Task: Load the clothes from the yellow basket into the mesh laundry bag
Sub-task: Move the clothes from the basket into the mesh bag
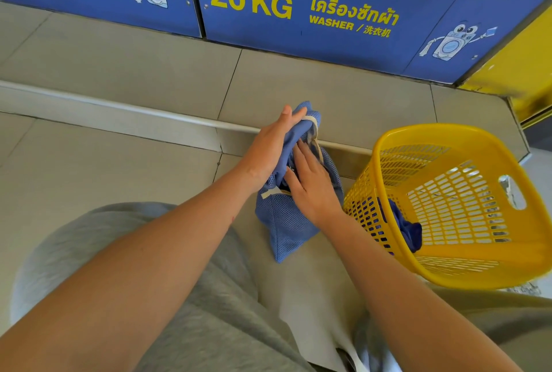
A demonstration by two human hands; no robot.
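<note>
A blue mesh laundry bag (286,222) stands on the tiled floor in the middle of the view, its mouth held up. My left hand (273,144) grips the bag's upper edge, with its beige drawstring beside the fingers. My right hand (310,180) reaches into the bag's mouth with straight fingers, pressing blue cloth down inside. To the right the yellow basket (448,270) lies tipped toward me. A dark blue garment (410,229) sits inside it near the low wall.
Blue washer panels (298,13) marked 20 KG run along the back above a low tiled step (149,72). A yellow cabinet (525,51) stands at the far right. My grey-clad knees (179,297) fill the bottom of the view.
</note>
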